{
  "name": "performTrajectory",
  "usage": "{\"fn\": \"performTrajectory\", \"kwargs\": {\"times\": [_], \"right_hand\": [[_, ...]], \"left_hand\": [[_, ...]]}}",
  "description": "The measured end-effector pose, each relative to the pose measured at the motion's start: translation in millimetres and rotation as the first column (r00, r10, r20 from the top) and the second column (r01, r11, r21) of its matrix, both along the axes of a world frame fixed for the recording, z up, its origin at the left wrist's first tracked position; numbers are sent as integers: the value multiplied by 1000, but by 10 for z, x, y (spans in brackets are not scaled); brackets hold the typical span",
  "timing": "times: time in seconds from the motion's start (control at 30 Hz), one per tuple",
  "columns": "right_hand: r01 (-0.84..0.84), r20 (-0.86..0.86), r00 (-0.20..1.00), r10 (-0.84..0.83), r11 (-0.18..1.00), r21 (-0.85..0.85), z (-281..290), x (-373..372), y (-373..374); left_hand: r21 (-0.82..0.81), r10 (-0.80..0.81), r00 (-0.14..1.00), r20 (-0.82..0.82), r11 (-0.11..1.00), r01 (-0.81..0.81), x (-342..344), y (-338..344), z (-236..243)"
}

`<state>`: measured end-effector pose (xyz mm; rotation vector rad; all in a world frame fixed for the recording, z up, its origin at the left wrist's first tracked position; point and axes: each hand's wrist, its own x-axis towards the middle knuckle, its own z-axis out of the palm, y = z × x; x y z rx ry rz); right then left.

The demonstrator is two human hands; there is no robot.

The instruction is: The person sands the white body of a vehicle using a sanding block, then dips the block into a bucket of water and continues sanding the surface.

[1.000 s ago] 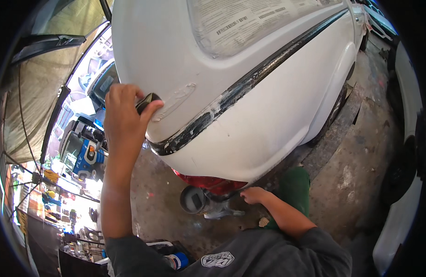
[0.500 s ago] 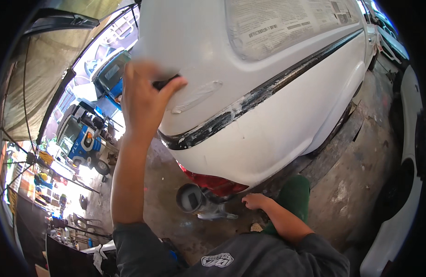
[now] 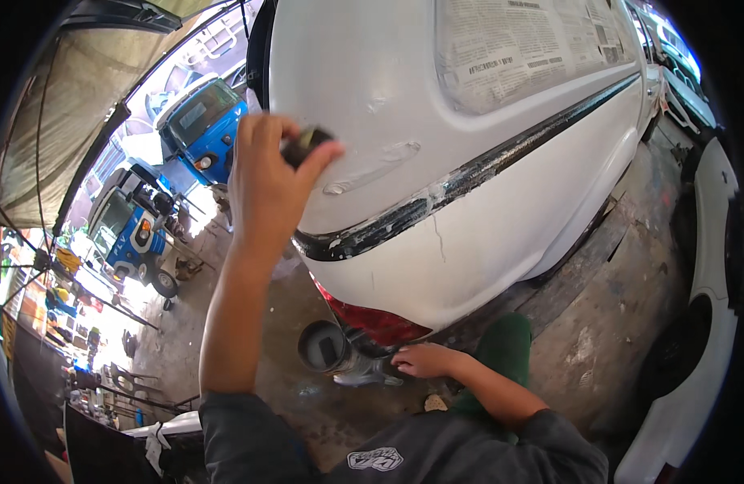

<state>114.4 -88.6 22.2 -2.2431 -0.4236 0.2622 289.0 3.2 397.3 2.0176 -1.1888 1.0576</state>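
My left hand is raised at the rear corner of a white vehicle, its fingers and thumb closed around a small dark sanding block. The block is blurred, and the hand hides part of it. Just right of it, a smeared whitish patch marks the panel. Below runs a scuffed black trim strip with pale residue, and a drip streaks down beneath it. Low by the red tail light, my right hand has loosely curled fingers with nothing visible in them.
A bucket of cloudy liquid with a dark piece inside stands on the floor, beside a clear plastic bottle. Newspaper covers the side window. A loose white body panel stands at right; blue vehicles are at left.
The view has shifted slightly. My left hand with the sanding block has moved a little down and right. My right hand has moved left, closer to the bottle.
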Motion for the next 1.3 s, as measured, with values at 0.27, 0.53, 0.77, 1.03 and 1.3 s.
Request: {"fn": "performTrajectory", "kwargs": {"times": [0.27,0.53,0.77,1.03,1.3], "right_hand": [[452,847,360,-391,867,208,2596,73,-770],[785,988,1,-152,612,93,3586,837,-1011],[761,998,48,28,647,-54,3776,975,-845],[798,1000,22,-9,603,-12,3733,884,-1144],[859,991,31,-131,510,40,3604,792,-1526]], "left_hand": [[-65,20,985,169,998,-10,-29,-296,281],[-410,-21,1000,-1,912,19,-348,393,-404],[-421,-182,873,-452,907,-29,-1052,810,-1886],[-327,-161,777,-608,943,-60,-1252,861,-2401],[-287,-114,791,-601,954,-81,-1203,924,-2460]]}}
